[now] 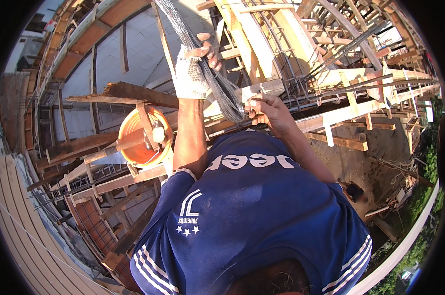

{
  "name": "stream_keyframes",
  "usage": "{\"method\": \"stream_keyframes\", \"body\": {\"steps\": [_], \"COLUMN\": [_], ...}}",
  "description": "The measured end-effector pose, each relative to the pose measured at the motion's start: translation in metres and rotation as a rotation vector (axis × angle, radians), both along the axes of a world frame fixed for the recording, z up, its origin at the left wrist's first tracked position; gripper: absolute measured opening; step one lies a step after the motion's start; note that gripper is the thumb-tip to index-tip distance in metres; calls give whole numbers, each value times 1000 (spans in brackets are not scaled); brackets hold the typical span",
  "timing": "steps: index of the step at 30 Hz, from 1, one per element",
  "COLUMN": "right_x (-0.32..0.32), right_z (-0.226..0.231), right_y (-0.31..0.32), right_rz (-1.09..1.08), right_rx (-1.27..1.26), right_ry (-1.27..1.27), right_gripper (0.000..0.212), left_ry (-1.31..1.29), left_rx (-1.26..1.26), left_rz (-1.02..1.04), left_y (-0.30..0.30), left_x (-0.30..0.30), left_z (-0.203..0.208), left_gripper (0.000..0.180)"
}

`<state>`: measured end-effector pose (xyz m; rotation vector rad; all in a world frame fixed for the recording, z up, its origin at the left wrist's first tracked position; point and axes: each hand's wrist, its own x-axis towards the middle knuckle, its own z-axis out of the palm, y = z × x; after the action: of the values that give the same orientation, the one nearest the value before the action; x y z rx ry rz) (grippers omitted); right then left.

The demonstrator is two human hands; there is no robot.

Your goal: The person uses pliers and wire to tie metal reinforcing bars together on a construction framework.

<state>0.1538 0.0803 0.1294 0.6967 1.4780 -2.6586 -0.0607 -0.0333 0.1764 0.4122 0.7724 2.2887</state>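
Note:
My left hand [195, 71] wears a white knit glove with bare fingertips and is closed around a long bundle of thin, silvery tie wire [223, 96]. The bundle slants from the upper left down toward my chest, where it bends into a loop. At that looped lower end my bare right hand [266, 112] has its fingers pinched together on the wire. How many strands lie between those fingertips is too small to tell.
An orange bucket [164, 129] hangs among timbers left of my left forearm, with wooden-handled tools in it. Formwork boards [252, 44] and a rebar cage [276, 37] stand ahead. A long timber rail [347, 114] runs off right, above lower ground [347, 160].

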Motion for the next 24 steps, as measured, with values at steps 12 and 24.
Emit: {"method": "stream_keyframes", "body": {"steps": [12, 24], "right_x": [-2, -7], "right_z": [-16, -7], "right_y": [5, 6], "right_rz": [-4, -98], "right_rx": [43, -759], "right_ry": [-20, 296], "right_gripper": [15, 28], "left_ry": [214, 177], "left_rx": [-370, -319], "left_rz": [192, 251], "left_y": [2, 5], "left_x": [13, 5], "left_z": [20, 15], "left_gripper": [33, 28]}}
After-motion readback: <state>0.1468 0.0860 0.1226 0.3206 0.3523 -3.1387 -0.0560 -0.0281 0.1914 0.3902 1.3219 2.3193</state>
